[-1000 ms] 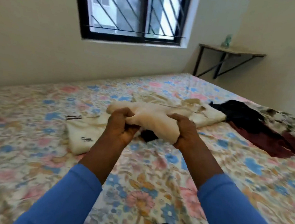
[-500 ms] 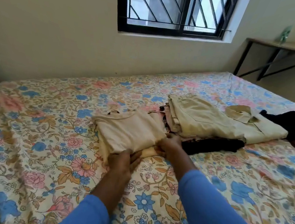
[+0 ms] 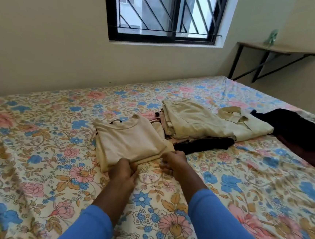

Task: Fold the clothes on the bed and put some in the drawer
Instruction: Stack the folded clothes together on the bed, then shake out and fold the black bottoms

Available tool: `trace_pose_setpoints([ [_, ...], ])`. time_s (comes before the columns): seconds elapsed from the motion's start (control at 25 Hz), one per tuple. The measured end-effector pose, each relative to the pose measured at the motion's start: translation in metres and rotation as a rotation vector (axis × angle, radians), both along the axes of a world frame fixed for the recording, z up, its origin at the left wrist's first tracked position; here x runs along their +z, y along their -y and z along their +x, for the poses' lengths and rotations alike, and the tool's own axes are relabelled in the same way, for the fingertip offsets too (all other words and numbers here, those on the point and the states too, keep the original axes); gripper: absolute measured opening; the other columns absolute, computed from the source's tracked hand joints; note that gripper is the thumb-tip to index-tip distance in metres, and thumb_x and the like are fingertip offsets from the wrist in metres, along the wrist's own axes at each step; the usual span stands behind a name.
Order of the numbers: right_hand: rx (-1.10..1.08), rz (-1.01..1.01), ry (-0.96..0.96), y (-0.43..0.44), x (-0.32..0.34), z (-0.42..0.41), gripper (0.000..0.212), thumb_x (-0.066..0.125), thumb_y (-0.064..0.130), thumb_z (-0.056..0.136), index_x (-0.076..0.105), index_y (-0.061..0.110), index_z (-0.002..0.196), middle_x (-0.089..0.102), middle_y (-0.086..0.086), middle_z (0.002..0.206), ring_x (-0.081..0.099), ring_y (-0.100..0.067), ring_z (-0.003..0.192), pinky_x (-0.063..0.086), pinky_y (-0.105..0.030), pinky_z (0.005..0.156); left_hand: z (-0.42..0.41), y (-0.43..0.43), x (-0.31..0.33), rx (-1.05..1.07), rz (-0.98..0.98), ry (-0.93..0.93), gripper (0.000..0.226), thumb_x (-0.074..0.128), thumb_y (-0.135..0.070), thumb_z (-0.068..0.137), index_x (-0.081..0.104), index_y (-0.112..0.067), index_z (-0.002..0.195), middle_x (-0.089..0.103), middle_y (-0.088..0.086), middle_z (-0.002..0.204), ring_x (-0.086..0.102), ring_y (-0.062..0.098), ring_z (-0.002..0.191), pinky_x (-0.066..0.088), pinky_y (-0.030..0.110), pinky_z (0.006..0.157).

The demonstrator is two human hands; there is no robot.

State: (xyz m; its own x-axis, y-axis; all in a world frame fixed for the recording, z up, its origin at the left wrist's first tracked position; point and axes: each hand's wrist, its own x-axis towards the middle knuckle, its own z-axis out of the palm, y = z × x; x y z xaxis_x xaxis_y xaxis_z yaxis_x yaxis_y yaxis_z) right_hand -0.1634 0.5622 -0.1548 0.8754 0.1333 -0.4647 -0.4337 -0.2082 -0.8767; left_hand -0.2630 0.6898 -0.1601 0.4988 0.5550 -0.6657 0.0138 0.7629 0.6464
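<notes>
A folded cream top [image 3: 130, 141] lies flat on the floral bed sheet [image 3: 35, 156], left of the other clothes. My left hand [image 3: 123, 172] grips the near edge of the cream top, fingers curled over it. At the top's near right corner, my right hand [image 3: 174, 161] touches the sheet with loosely bent fingers and holds nothing. Behind it to the right sit folded beige trousers [image 3: 194, 122], a beige collared shirt [image 3: 247, 125] and a black garment [image 3: 204, 145]. No drawer is in view.
Unfolded dark clothes [image 3: 300, 132] and a maroon piece [image 3: 311, 157] lie at the bed's right edge. The wall with a barred window [image 3: 162, 15] runs along the far side. A wall shelf [image 3: 279, 50] hangs in the right corner.
The cream top, bunched and held up in both hands a second ago, now lies folded on the bed. My right hand has slid off it to its corner.
</notes>
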Motion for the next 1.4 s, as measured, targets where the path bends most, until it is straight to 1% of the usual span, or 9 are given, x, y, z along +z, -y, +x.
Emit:
trace_pose_setpoints([
  [0.12,0.057,-0.057,0.261,0.057,0.009,-0.025,0.022,0.068,0.016,0.093,0.064,0.02,0.114,0.071,-0.005,0.106,0.075,-0.019,0.084,0.055,-0.027,0.061,-0.015,0.068,0.013,-0.214,0.324,-0.069,0.008,0.059,-0.013,0.099,0.067,-0.012,0.1,0.067,0.004,0.086,0.063,0.019,0.074,0.052,0.035,0.066],
  [0.32,-0.13,-0.357,0.506,0.232,0.02,-0.038,0.016,0.067,0.02,0.091,0.069,0.028,0.106,0.073,0.004,0.092,0.072,-0.013,0.085,0.06,-0.036,0.078,0.041,0.201,0.022,-0.749,1.252,0.205,0.033,0.068,-0.046,0.096,0.065,-0.023,0.12,0.07,-0.006,0.118,0.063,0.012,0.109,0.05,0.034,0.092],
  [0.64,-0.23,-0.77,0.489,0.463,0.018,0.077,0.015,0.067,0.02,0.088,0.071,0.021,0.102,0.071,0.003,0.094,0.067,-0.019,0.086,0.049,-0.029,0.073,0.234,0.365,-0.001,-1.242,1.879,0.258,0.066,0.061,-0.057,0.097,0.045,-0.018,0.147,0.046,0.008,0.152,0.048,0.029,0.137,0.045,0.043,0.107],
  [0.76,-0.255,-0.839,0.489,0.506,0.011,0.173,0.019,0.065,0.019,0.089,0.073,0.018,0.105,0.073,-0.002,0.102,0.067,-0.022,0.098,0.047,-0.029,0.081,0.305,0.383,-0.031,-1.27,2.025,0.194,0.074,0.054,-0.064,0.097,0.039,-0.017,0.152,0.038,0.009,0.161,0.041,0.029,0.144,0.04,0.046,0.117],
  [0.92,-0.281,-0.842,0.583,0.511,0.002,0.311,0.03,0.07,0.033,0.088,0.071,0.017,0.114,0.072,-0.008,0.116,0.067,-0.027,0.108,0.052,-0.034,0.092,0.346,0.381,-0.081,-1.264,2.21,0.121,0.088,0.011,-0.077,0.099,0.012,-0.02,0.166,0.007,0.005,0.174,0.007,0.024,0.161,0.011,0.047,0.13],
  [1.0,-0.25,-0.91,0.584,0.502,-0.013,0.366,0.044,0.072,0.042,0.088,0.069,0.014,0.122,0.067,-0.012,0.126,0.063,-0.031,0.116,0.051,-0.037,0.096,0.35,0.382,-0.098,-1.241,2.217,0.137,0.086,0.004,-0.076,0.099,0.003,-0.023,0.167,-0.002,0.001,0.174,-0.003,0.02,0.161,0.004,0.046,0.131],
  [1.08,-0.321,-0.937,0.553,0.497,-0.024,0.395,0.035,0.068,0.037,0.093,0.072,0.013,0.117,0.069,-0.014,0.125,0.064,-0.033,0.119,0.051,-0.037,0.096,0.348,0.384,-0.103,-1.232,2.192,0.154,0.082,0.004,-0.075,0.1,-0.002,-0.026,0.167,-0.007,-0.002,0.174,-0.007,0.018,0.161,0.002,0.045,0.131],
  [1.24,-0.645,-0.458,0.505,0.479,-0.014,0.369,0.033,0.048,0.026,0.108,0.07,0.001,0.112,0.068,-0.017,0.122,0.062,-0.035,0.118,0.045,-0.035,0.096,0.35,0.38,-0.106,-1.29,2.142,0.126,0.08,0.004,-0.074,0.101,-0.007,-0.029,0.166,-0.012,-0.003,0.173,-0.01,0.017,0.16,-0.001,0.045,0.13],
  [1.4,-0.536,-0.136,0.481,0.472,0.02,0.226,0.036,0.051,0.037,0.102,0.062,0.01,0.082,0.068,-0.01,0.093,0.066,-0.028,0.094,0.051,-0.039,0.087,0.338,0.386,-0.088,-1.335,2.098,0.061,0.082,0.001,-0.075,0.1,-0.004,-0.026,0.166,-0.01,-0.001,0.174,-0.01,0.02,0.16,-0.002,0.048,0.13],
])
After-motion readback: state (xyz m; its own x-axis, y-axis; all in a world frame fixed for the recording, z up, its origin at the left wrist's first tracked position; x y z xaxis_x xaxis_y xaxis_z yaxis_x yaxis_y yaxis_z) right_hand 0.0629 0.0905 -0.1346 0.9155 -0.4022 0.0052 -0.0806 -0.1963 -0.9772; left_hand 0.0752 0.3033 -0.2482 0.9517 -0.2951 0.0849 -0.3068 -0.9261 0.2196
